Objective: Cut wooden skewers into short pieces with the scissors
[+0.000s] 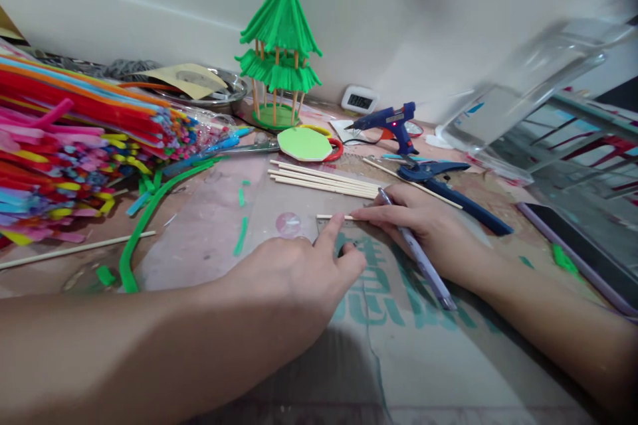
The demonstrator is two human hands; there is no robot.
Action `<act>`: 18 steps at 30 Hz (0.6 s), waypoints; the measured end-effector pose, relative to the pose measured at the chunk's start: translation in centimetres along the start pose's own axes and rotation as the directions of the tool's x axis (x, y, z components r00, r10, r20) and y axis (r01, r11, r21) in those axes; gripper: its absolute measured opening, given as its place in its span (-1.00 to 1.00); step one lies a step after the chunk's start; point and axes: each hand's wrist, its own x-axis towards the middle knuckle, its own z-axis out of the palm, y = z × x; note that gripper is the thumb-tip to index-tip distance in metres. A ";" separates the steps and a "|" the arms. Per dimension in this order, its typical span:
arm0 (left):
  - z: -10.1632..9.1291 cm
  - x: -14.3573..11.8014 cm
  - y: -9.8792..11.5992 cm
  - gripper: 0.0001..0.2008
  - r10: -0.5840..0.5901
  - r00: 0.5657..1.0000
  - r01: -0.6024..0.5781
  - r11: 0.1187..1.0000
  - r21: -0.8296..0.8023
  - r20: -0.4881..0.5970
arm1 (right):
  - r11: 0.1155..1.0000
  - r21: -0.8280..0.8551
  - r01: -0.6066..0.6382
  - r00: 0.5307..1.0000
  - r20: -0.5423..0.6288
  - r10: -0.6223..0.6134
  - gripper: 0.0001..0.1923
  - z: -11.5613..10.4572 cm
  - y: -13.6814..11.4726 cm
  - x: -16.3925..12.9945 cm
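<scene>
A short length of thin wooden stick lies along the edge of a small clear ruler on the plastic-covered table. My left hand presses down there with its index finger, the other fingers curled underneath and partly hidden. From the right, my right hand pinches the area by the stick's right end. A lilac pen is held in that same hand, tilted with its lower end towards me. Just beyond both hands, several wooden sticks lie side by side.
Behind stand a green pagoda-like model and a blue glue gun with its light on. Blue-handled cutters and a phone lie right. Pipe cleaners are heaped left. A pale green disc covers scissors.
</scene>
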 end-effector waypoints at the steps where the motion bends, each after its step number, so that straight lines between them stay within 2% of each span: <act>1: 0.0 0.0 0.0 -0.56 -0.001 1.000 0.001 1.000 -0.003 -0.004 | 1.000 0.007 -0.010 1.000 0.007 0.010 -0.69 0.0 0.0 0.0; 11: -0.8 0.2 0.0 -0.48 -0.016 0.996 0.019 0.999 -0.031 0.091 | 0.999 0.038 -0.022 1.000 -0.012 0.023 -0.70 0.1 0.2 0.1; 16: -0.3 0.2 0.1 -0.50 -0.026 0.999 0.027 0.999 -0.018 0.043 | 0.999 0.034 -0.015 1.000 -0.009 0.015 -0.70 0.1 0.3 0.0; 18: -0.4 0.3 0.1 -0.52 -0.024 0.997 0.027 0.999 -0.034 0.068 | 0.999 0.030 -0.015 1.000 -0.007 0.015 -0.69 0.1 0.3 0.0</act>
